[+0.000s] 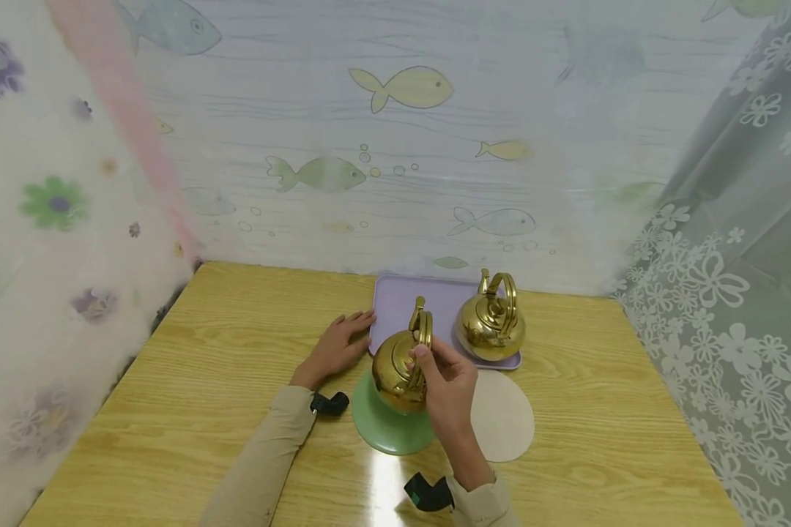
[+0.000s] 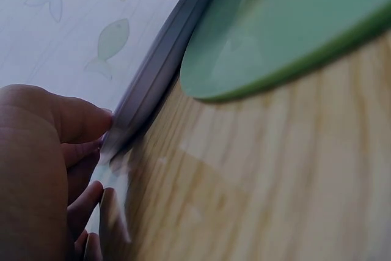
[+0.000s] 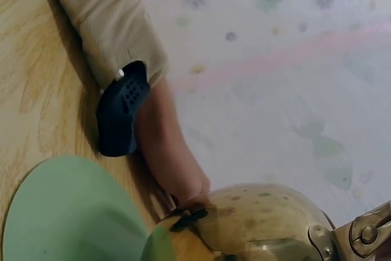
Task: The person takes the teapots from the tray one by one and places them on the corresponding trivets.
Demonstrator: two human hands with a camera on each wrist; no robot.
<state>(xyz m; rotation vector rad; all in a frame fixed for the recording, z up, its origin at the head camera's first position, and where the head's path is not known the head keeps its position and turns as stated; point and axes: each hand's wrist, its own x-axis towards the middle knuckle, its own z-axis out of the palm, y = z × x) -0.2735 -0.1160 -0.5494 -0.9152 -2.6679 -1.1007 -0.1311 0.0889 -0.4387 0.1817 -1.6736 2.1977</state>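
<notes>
My right hand (image 1: 450,388) grips the upright handle of a shiny gold kettle (image 1: 395,369), which is held over a round green mat (image 1: 395,439). In the right wrist view the kettle's rounded side (image 3: 263,218) fills the bottom, with the handle's hinge at its right. My left hand (image 1: 335,350) lies at the left edge of a lilac tray (image 1: 402,293), fingers extended. The left wrist view shows the thumb (image 2: 85,120) right at the tray's corner (image 2: 125,123). A second gold kettle (image 1: 488,329) stands on the tray's right part, spout pointing away.
A round cream mat (image 1: 504,421) lies right of the green one, partly behind my right wrist. The wooden table (image 1: 600,410) runs back to a fish-patterned curtain (image 1: 409,183). Floral curtains (image 1: 732,329) hang along the sides.
</notes>
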